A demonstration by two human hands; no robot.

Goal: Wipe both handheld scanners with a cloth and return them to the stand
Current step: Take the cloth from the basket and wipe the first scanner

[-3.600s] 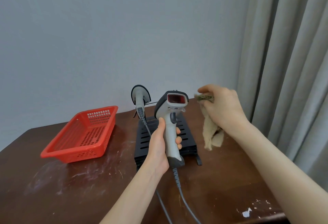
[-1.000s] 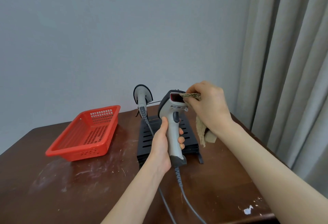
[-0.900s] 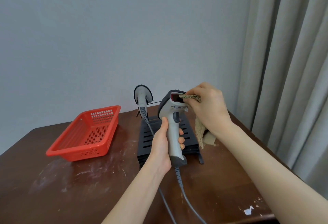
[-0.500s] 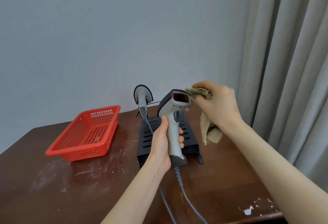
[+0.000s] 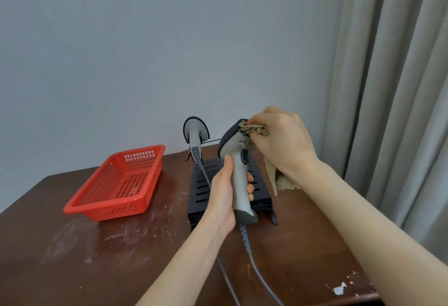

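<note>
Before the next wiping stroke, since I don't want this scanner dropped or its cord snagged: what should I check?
1. Left hand wraps the held scanner by its handle: ok.
2. Right hand presses the cloth on its head: ok.
3. Scan window clean: cannot tell, the cloth covers it.
4. Cord hangs slack below the handle: ok.
5. Stand directly behind the held scanner: ok.
6. Second scanner wiped: cannot tell.

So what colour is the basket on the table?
The basket is red, with rows of little holes. The head view shows it best.
</note>
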